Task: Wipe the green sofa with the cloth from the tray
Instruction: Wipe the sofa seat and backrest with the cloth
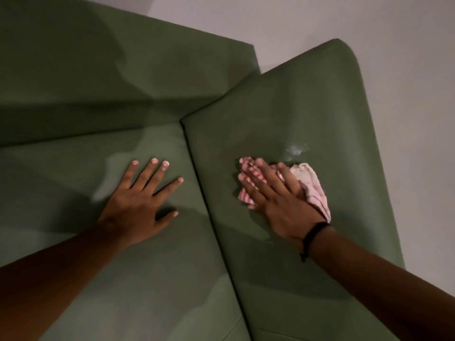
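Two bare hands on a green sofa (283, 107), seen from above. Left hand (138, 200) lies flat on the seat cushion, palm down, fingers spread wide, holding nothing; light-painted nails show. Right hand (275, 195) is pressed flat on top of a cloth (311, 183), fingers straight and close together, palm down over the cloth's middle. Hand is flat on the cloth, not curled around it, so it pins the cloth against the sofa rather than clutching it.

Cloth is crumpled, pink-and-white striped on the part under the fingertips, paler pink on the bunched part sticking out on the hand's right side. It sits on the sofa's right section, just right of the dark seam (204, 193) that runs between the two green sections. The two hands are on opposite sides of that seam, well apart.

Small whitish wet-looking smear (296, 150) on the green surface just beyond the cloth, not touching the fingers. Thin black band (314, 233) around the right wrist. Backrest of the sofa rises at the top left, partly in shadow. Pale wall or floor (406, 70) shows behind and to the right; cannot tell which.
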